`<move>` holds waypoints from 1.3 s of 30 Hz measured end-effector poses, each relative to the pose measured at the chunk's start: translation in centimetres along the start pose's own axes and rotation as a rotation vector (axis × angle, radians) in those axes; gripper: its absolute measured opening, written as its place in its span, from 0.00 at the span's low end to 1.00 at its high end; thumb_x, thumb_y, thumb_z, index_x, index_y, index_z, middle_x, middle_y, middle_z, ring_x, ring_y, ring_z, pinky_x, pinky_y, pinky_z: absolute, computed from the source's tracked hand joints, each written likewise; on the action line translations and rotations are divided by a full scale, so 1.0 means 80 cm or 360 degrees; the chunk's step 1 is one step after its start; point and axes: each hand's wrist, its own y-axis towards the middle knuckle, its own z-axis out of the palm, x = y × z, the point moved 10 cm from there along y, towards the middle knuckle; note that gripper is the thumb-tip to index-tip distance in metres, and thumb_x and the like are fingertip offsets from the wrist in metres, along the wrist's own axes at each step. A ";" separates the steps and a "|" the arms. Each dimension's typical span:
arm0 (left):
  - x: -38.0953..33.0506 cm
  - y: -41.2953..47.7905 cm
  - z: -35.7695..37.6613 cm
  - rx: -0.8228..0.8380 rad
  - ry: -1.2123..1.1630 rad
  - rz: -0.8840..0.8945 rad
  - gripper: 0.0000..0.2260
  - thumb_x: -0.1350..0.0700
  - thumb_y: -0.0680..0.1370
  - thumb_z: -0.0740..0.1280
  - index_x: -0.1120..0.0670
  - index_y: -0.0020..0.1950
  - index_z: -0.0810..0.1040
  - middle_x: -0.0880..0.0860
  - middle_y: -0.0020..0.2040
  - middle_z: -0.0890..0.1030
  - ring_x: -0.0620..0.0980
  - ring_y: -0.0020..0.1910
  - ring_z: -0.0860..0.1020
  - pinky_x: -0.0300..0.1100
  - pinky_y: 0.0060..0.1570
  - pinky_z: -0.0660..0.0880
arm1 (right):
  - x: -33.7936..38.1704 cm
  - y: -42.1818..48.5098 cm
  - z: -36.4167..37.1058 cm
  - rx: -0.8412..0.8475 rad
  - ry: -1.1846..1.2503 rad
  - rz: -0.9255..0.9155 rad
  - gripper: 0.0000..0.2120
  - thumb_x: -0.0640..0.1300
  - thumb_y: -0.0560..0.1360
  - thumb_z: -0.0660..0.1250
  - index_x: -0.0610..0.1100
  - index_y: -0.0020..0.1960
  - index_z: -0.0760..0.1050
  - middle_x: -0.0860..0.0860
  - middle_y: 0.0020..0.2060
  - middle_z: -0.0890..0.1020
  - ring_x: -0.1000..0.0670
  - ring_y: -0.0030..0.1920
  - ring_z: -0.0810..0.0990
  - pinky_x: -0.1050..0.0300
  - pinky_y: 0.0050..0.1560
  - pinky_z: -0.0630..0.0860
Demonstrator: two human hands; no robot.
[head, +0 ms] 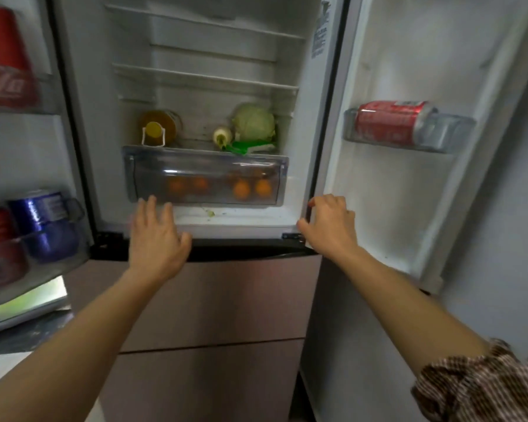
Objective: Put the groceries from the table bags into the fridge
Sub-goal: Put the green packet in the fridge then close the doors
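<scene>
Upper shelves (205,76) lie open; bottle (157,129) and cabbage (253,121) crowd the lowest.

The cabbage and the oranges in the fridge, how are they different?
The cabbage is pale green and big; the oranges are orange and smaller. The cabbage sits on a shelf; the oranges lie inside the clear drawer below it. One cabbage, several oranges. Both are round.

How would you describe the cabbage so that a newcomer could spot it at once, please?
In the open fridge, look at the lowest shelf, above the clear drawer holding oranges. The cabbage sits at that shelf's right rear, behind a small pale bottle and a green packet. It is the only round, pale green leafy head; the amber bottle at left has a yellow cap.
</scene>
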 end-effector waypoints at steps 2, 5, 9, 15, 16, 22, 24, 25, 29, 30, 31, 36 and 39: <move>0.028 -0.030 -0.020 -0.0015 0.0108 -0.0075 0.31 0.52 0.75 0.66 0.63 0.74 0.61 0.67 0.76 0.54 0.65 0.75 0.49 0.59 0.73 0.48 | -0.030 -0.024 -0.032 -0.0020 -0.0123 0.0035 0.20 0.49 0.75 0.64 0.41 0.64 0.70 0.44 0.63 0.73 0.43 0.64 0.67 0.46 0.60 0.65; 0.078 -0.052 -0.053 -0.0092 0.0203 -0.0222 0.37 0.55 0.69 0.73 0.66 0.73 0.61 0.71 0.74 0.54 0.69 0.74 0.49 0.63 0.71 0.47 | -0.056 -0.032 -0.096 -0.0173 -0.0210 0.0056 0.22 0.47 0.74 0.65 0.40 0.66 0.69 0.42 0.66 0.70 0.42 0.66 0.65 0.45 0.62 0.64; 0.135 -0.057 -0.090 -0.0169 0.0235 -0.0368 0.40 0.61 0.64 0.76 0.68 0.71 0.60 0.76 0.71 0.55 0.76 0.70 0.53 0.69 0.67 0.51 | -0.050 -0.029 -0.179 -0.0488 -0.0240 0.0030 0.25 0.43 0.72 0.66 0.39 0.67 0.66 0.40 0.62 0.71 0.41 0.63 0.68 0.46 0.60 0.64; 0.178 -0.046 -0.078 0.0033 0.0369 -0.0512 0.33 0.57 0.64 0.77 0.70 0.62 0.68 0.72 0.62 0.65 0.73 0.64 0.62 0.72 0.63 0.59 | -0.033 -0.014 -0.233 -0.0650 -0.0348 0.0028 0.34 0.44 0.69 0.68 0.40 0.72 0.60 0.40 0.67 0.66 0.40 0.66 0.65 0.41 0.65 0.59; 0.174 -0.048 -0.084 0.0043 0.0404 -0.0546 0.29 0.55 0.66 0.76 0.69 0.60 0.70 0.71 0.60 0.68 0.71 0.64 0.62 0.71 0.64 0.59 | -0.035 -0.008 -0.234 -0.0573 -0.0390 0.0068 0.34 0.45 0.69 0.68 0.39 0.72 0.60 0.41 0.69 0.65 0.41 0.68 0.63 0.39 0.68 0.57; 0.144 -0.052 -0.109 0.0227 0.0524 -0.0584 0.29 0.47 0.73 0.68 0.63 0.66 0.67 0.63 0.64 0.70 0.63 0.64 0.67 0.55 0.67 0.58 | -0.028 0.011 -0.240 -0.0334 -0.0552 0.0231 0.29 0.43 0.72 0.68 0.35 0.69 0.64 0.38 0.65 0.69 0.40 0.66 0.65 0.38 0.68 0.59; 0.134 -0.052 -0.108 0.0268 0.0546 -0.0546 0.30 0.45 0.73 0.67 0.62 0.67 0.66 0.62 0.65 0.70 0.62 0.63 0.68 0.51 0.64 0.62 | -0.021 0.012 -0.237 -0.0348 -0.0533 0.0276 0.29 0.41 0.71 0.68 0.35 0.69 0.64 0.37 0.64 0.69 0.39 0.66 0.65 0.39 0.67 0.59; 0.127 -0.051 -0.107 0.0265 0.0571 -0.0519 0.31 0.45 0.73 0.67 0.62 0.68 0.65 0.61 0.65 0.70 0.62 0.63 0.68 0.50 0.63 0.62 | -0.016 0.012 -0.233 -0.0370 -0.0534 0.0274 0.29 0.39 0.70 0.68 0.34 0.68 0.64 0.37 0.64 0.69 0.39 0.66 0.65 0.40 0.66 0.60; 0.091 -0.050 -0.098 0.0272 0.0652 -0.0396 0.33 0.43 0.73 0.65 0.63 0.69 0.63 0.60 0.66 0.69 0.59 0.62 0.68 0.46 0.61 0.64 | 0.023 0.010 -0.218 -0.0433 -0.0620 0.0173 0.29 0.37 0.68 0.69 0.33 0.66 0.64 0.35 0.63 0.70 0.37 0.66 0.65 0.39 0.64 0.63; 0.082 -0.049 -0.095 0.0276 0.0666 -0.0359 0.33 0.42 0.74 0.65 0.63 0.70 0.63 0.60 0.66 0.69 0.58 0.62 0.68 0.46 0.60 0.65 | 0.037 0.010 -0.215 -0.0429 -0.0649 0.0141 0.29 0.36 0.69 0.68 0.33 0.67 0.64 0.35 0.63 0.69 0.37 0.65 0.64 0.39 0.64 0.62; 0.073 -0.048 -0.092 0.0280 0.0689 -0.0322 0.33 0.42 0.74 0.64 0.63 0.70 0.62 0.60 0.66 0.69 0.58 0.63 0.68 0.46 0.60 0.65 | 0.050 0.011 -0.211 -0.0424 -0.0682 0.0106 0.29 0.36 0.69 0.67 0.33 0.68 0.63 0.35 0.64 0.69 0.37 0.65 0.64 0.39 0.64 0.61; 0.038 -0.047 -0.075 0.0425 0.0820 -0.0148 0.28 0.45 0.76 0.62 0.60 0.70 0.64 0.59 0.68 0.68 0.57 0.66 0.66 0.50 0.64 0.62 | 0.112 0.014 -0.185 -0.0376 -0.0806 -0.0118 0.33 0.37 0.71 0.68 0.36 0.72 0.58 0.39 0.68 0.65 0.40 0.69 0.62 0.40 0.67 0.61; 0.002 -0.045 -0.083 0.0429 0.0696 0.0064 0.26 0.46 0.76 0.63 0.56 0.70 0.67 0.59 0.71 0.66 0.58 0.71 0.61 0.57 0.73 0.52 | 0.136 0.016 -0.170 -0.0364 -0.0768 -0.0288 0.32 0.38 0.75 0.64 0.36 0.74 0.55 0.41 0.72 0.63 0.41 0.72 0.59 0.41 0.69 0.58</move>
